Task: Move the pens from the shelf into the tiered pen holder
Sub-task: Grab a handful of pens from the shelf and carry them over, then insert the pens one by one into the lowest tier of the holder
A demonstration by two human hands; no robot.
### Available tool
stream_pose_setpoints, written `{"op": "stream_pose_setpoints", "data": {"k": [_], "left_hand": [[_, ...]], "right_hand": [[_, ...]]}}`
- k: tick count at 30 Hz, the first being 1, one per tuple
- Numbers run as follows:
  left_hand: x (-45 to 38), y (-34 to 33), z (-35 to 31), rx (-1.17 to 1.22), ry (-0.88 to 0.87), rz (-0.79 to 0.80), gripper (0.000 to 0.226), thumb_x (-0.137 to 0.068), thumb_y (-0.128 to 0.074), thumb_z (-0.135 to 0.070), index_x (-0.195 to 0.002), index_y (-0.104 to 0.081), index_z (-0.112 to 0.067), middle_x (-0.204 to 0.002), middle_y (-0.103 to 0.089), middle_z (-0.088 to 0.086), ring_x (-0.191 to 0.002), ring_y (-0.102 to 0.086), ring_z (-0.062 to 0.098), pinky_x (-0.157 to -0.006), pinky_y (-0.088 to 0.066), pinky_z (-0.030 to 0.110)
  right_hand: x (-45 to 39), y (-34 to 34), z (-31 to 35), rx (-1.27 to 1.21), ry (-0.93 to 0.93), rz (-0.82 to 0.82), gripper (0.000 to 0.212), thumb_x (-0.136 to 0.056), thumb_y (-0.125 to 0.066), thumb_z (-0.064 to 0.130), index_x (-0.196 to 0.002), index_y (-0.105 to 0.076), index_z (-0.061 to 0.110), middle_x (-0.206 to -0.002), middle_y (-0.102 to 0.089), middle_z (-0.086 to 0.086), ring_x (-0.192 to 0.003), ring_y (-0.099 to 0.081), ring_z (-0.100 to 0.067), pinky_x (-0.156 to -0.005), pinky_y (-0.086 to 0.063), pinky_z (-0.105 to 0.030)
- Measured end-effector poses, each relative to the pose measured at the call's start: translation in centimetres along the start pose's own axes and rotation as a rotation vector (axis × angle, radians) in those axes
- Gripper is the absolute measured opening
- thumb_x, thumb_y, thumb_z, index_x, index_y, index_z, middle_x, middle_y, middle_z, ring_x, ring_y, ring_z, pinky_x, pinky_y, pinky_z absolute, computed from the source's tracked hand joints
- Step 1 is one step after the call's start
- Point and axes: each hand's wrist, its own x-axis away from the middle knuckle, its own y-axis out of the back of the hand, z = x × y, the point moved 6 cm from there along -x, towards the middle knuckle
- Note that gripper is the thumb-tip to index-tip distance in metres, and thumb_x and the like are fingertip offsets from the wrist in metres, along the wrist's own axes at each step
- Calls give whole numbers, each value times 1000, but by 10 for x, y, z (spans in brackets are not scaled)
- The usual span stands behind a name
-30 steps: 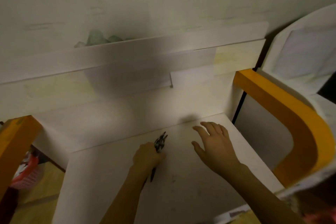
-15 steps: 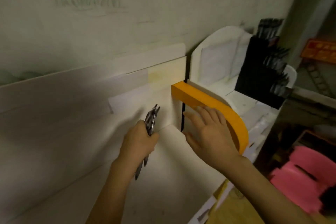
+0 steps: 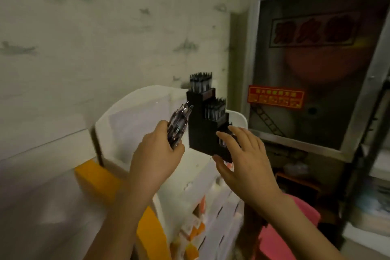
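My left hand [image 3: 157, 157] grips a bundle of pens [image 3: 179, 125] with clear barrels, tips pointing up and right, just left of the black tiered pen holder [image 3: 203, 133]. The holder stands on a white shelf unit [image 3: 135, 118]. Its top and middle tiers are packed with upright dark pens. My right hand [image 3: 245, 158] hovers with spread fingers in front of the holder's lowest tier, hiding most of it.
An orange-edged panel [image 3: 99, 177] juts out below my left hand. White stacked drawers [image 3: 217, 202] sit under the holder. A pink stool [image 3: 285, 230] is at the lower right. A framed cabinet with red signs [image 3: 312, 65] fills the right side.
My view has swung right from the white shelf to the pen holder. Both hands rose and moved right; the left hand carried the pen bundle up beside the holder.
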Motion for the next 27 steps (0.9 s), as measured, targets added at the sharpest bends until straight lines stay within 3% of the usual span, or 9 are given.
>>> {"op": "stream_pose_setpoints", "data": {"k": [6,11,21,27], "left_hand": [[-44,-103,-91,54,-82,70,17,-88,-61,-27,-91,-45,-22,-71,-56,-2,-58,-54,13,-47,-34,27],[-77,-189,-122,54,-95,171,17,-88,-61,-27,-97,-47,-22,-65,-52,-3,-53,-52,13,-48,-36,26],[-164,-326,-79,35,17,274,19,-90,-61,-29,-97,-45,-24,-77,-58,-7,-60,-55,5,-49,-35,17],[-213,-377,-39,20,111,352,20,-88,-63,-30,-103,-51,-24,-83,-62,-8,-69,-60,6,-55,-41,15]], "right_hand": [[-16,15,-130,55,-81,0,55,-89,-55,50,-139,-43,29,-148,-41,-2,-139,-32,-24,-112,-29,-44],[-27,-5,-211,62,-142,29,55,-89,-54,49,-138,-44,28,-147,-41,-1,-138,-32,-23,-112,-28,-43],[-95,-135,-296,-5,-125,168,55,-90,-53,52,-139,-43,30,-146,-42,1,-138,-32,-22,-112,-27,-42],[-163,-204,-320,-203,-80,259,48,-92,-53,50,-137,-44,34,-143,-43,9,-135,-34,-12,-109,-33,-34]]}}
